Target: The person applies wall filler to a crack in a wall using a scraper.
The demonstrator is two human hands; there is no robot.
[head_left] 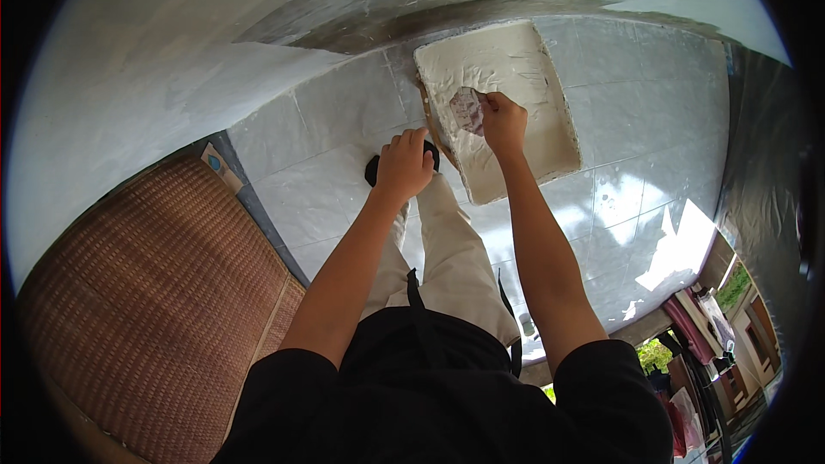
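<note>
My right hand (505, 125) is closed on a flat, thin, brownish-grey piece (467, 110) smeared with pale paste, which looks like a hand scraper. It is over the left part of a shallow rectangular tray (567, 131) on the floor. Thick cream-coloured plaster (507, 56) covers much of the tray's bottom, ridged toward the far end. My left hand (406, 165) hangs loosely in the air left of the tray, above my dark shoes, its fingers slightly bent and nothing visible in it.
Beyond the tray rises a wall (344, 21) with bare dark patches and pale coating. A woven brown mat (163, 301) covers a raised surface at left. Grey tiles (344, 155) make up the floor. Dark sheeting (760, 155) hangs at right, with cloths (687, 326) below it.
</note>
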